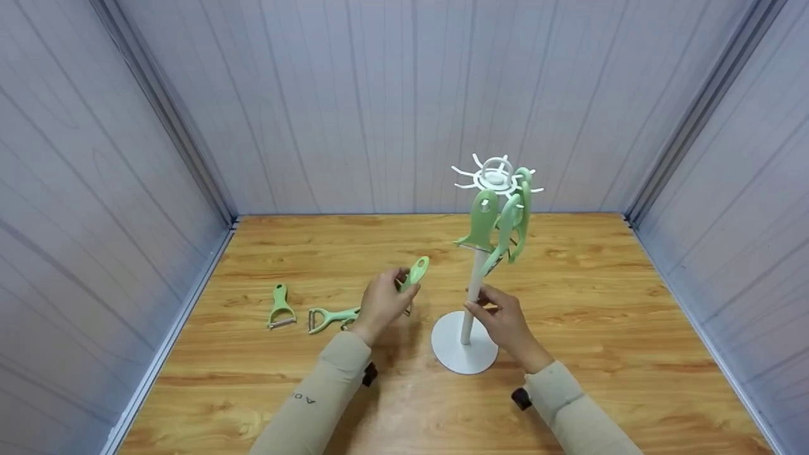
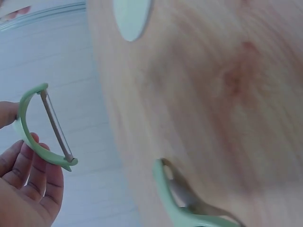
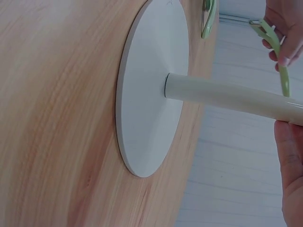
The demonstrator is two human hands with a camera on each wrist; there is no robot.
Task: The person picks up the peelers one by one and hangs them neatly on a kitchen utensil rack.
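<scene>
My left hand [image 1: 385, 302] pinches a green peeler [image 1: 417, 270] near its blade end, with the holed handle pointing up. In the left wrist view its curved frame and metal blade [image 2: 57, 125] show beyond the fingertips. My right hand [image 1: 505, 321] grips the pole of a white utensil stand [image 1: 471, 309] between thumb and fingers. The round base [image 3: 149, 94] rests on the table. Several green peelers [image 1: 483, 218] hang by their handle holes from hooks on the near and right side of the stand's top ring.
Left of my left hand lie a peeler [image 1: 280, 308] and another peeler [image 1: 328, 318], partly hidden by the hand. Other white hooks [image 1: 464, 170] on the ring's left and back hold nothing. Pale panel walls [image 1: 379, 114] enclose the wooden table [image 1: 600, 303].
</scene>
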